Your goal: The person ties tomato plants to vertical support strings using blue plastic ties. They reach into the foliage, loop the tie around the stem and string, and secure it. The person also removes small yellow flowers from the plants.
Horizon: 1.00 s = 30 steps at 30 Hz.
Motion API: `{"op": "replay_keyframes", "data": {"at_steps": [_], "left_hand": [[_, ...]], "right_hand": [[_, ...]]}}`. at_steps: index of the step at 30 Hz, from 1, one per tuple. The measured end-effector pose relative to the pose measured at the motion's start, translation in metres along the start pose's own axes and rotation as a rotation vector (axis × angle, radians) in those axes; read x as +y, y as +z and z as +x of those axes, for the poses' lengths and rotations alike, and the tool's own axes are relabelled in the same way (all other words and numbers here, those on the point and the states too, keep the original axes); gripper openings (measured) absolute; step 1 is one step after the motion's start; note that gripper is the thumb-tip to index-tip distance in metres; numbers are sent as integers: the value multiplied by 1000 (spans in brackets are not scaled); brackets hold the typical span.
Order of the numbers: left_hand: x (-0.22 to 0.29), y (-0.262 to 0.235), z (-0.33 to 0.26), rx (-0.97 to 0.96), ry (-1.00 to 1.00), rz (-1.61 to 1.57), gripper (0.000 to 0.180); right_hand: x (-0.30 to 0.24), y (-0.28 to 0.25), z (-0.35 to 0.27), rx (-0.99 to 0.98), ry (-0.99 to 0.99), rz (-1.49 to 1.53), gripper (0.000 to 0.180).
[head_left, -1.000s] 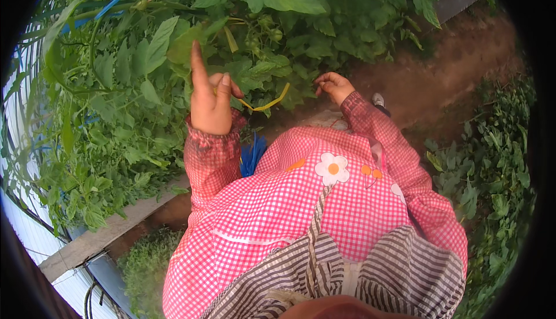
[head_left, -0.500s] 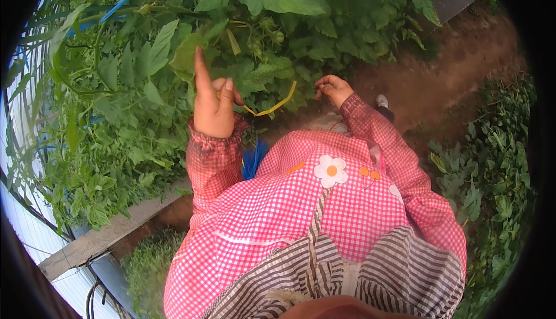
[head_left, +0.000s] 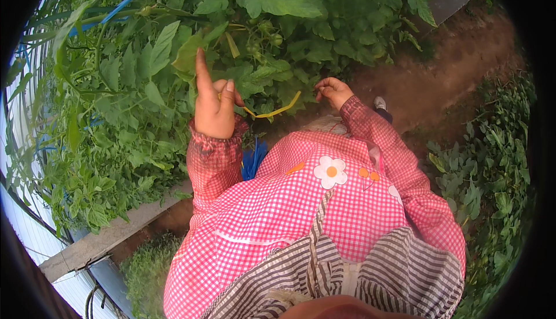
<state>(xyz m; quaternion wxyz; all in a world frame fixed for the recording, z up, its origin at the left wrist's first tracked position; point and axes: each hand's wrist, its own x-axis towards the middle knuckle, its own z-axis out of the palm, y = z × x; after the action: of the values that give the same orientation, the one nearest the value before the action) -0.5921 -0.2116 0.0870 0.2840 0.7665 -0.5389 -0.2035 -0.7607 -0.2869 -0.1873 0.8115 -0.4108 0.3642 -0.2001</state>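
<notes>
My left hand [head_left: 215,107] pinches one end of a thin yellow strip [head_left: 272,114] between the thumb and the curled fingers. Its index finger points up against a pale green leaf [head_left: 186,58]. From the grip the strip sags and bends upward toward the right, its far end loose. My right hand [head_left: 334,91] is apart from that end, a little to its right. Its fingers are curled with thumb and fingertips together, and whether anything is between them cannot be made out. Unripe green tomatoes [head_left: 276,39] hang among the leaves just beyond my hands.
Dense tomato plants [head_left: 133,145] fill the left and far side, with a blue tie [head_left: 119,7] on a stem. Blue strands [head_left: 253,159] hang by my waist. A concrete edging [head_left: 116,232] runs at lower left, a soil path [head_left: 446,70] at right, with low leafy plants [head_left: 498,203] beyond.
The loose end of the yellow strip has swung slightly right and down, toward my right hand. Both hands have hardly moved.
</notes>
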Motion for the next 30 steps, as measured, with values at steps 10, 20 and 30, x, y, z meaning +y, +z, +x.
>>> {"op": "replay_keyframes", "data": {"at_steps": [10,20,30], "left_hand": [[-3,0,1,-2,22,-17,68],[-1,2,1,-10,14,-32,74],[-2,0,1,-17,24,29,81]], "right_hand": [[6,-1,4,9,0,-12,21],[12,-2,8,7,-10,-25,21],[2,2,3,3,11,-18,21]]}}
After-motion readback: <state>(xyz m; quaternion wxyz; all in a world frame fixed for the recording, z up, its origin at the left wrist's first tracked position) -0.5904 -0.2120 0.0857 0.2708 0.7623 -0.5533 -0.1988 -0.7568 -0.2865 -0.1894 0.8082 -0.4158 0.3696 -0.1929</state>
